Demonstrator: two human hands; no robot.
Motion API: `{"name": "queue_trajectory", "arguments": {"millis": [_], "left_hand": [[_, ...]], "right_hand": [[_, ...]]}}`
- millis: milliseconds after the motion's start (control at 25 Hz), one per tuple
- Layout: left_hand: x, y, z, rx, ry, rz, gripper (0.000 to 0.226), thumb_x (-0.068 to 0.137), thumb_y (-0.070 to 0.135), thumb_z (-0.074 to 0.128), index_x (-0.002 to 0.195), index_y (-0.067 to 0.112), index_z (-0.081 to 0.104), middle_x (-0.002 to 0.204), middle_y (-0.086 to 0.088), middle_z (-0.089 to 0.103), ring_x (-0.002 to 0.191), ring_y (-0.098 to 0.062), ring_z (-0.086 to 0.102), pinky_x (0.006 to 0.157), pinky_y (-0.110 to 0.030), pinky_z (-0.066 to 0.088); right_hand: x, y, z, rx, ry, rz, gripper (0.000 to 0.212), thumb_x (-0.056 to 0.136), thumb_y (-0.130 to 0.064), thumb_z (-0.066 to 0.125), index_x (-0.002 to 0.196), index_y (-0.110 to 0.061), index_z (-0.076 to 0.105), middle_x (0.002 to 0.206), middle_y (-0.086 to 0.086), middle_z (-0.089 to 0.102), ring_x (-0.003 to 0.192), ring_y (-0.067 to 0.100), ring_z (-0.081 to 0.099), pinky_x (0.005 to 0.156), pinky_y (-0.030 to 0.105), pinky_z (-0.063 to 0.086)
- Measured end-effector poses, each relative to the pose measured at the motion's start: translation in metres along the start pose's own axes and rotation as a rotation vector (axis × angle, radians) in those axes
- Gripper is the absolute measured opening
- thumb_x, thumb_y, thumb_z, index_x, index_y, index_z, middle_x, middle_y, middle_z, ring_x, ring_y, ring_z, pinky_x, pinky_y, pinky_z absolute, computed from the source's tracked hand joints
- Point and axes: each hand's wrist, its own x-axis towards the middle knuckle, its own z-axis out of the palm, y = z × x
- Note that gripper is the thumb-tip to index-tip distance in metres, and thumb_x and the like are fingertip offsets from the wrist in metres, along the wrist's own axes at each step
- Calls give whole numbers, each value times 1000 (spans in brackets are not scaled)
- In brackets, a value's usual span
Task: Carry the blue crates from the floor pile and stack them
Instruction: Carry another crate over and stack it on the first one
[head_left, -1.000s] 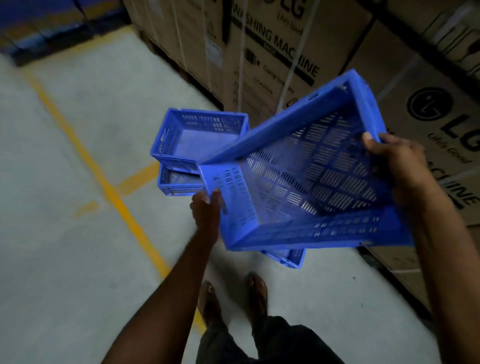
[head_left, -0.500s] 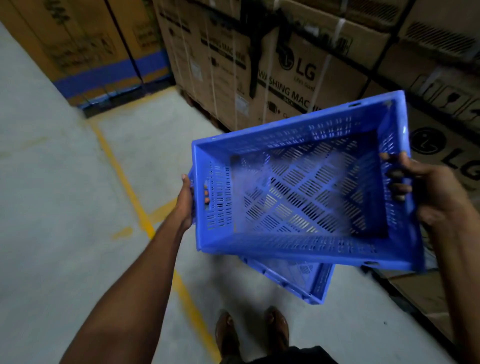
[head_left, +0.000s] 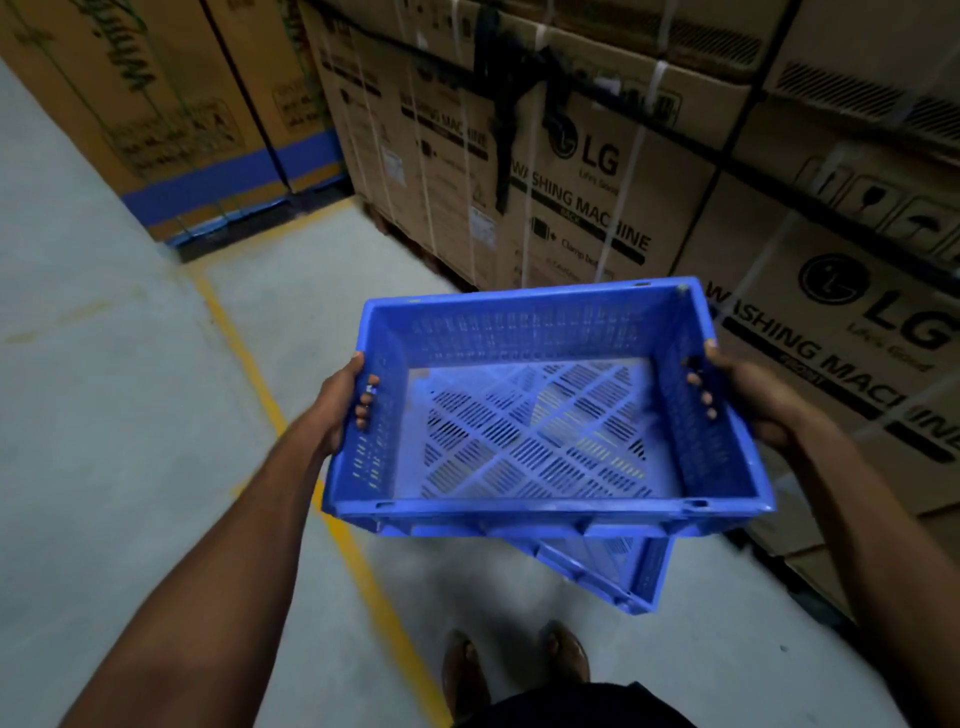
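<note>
Concrete floor (head_left: 130, 415): held crate (head_left: 545, 410) level, long axis spanning left hand (head_left: 343, 405) to right hand (head_left: 748, 395), both gripping end walls; second crate (head_left: 618, 566) directly beneath, skewed.

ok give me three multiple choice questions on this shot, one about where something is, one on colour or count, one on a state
1. Where does the second crate lie?
A. On top of the cartons
B. On the floor, below the held crate
C. Left of the yellow line

2. What colour is the floor line?
A. Yellow
B. Red
C. White

3. How is the held crate carried?
A. Upside down
B. One-handed, hanging
C. Open side up, a hand at each end

Answers:
1 B, its corner shows on the floor under the held crate's near edge.
2 A, the painted stripe is yellow.
3 C, the left hand and right hand grip opposite end walls, fingers through the handle slots, and the empty inside faces up.
</note>
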Motion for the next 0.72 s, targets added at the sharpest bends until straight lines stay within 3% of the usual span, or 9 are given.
{"name": "queue_trajectory", "arguments": {"millis": [280,560,720], "left_hand": [[-14,2,-33,118,112,-228,56,102,60,31,75,14,46,40,4,33,27,-9,24,32,-13,21],[-76,-21,-56,38,282,-228,56,105,55,26,72,13,42,36,3,32,23,-9,24,30,-11,23],[-124,-52,-74,-42,366,-187,57,103,59,29,71,14,41,37,4,34,24,-8,26,29,-12,24]], "right_hand": [[41,7,23,-54,-121,214,54,106,-51,26,79,-13,54,47,-5,51,29,7,38,28,14,28],[64,-5,63,-193,-275,280,57,106,-50,25,73,-11,51,45,-1,48,28,11,37,29,14,28],[62,1,95,-325,-302,211,57,107,-48,25,72,-10,49,42,2,46,26,14,38,28,16,30]]}}
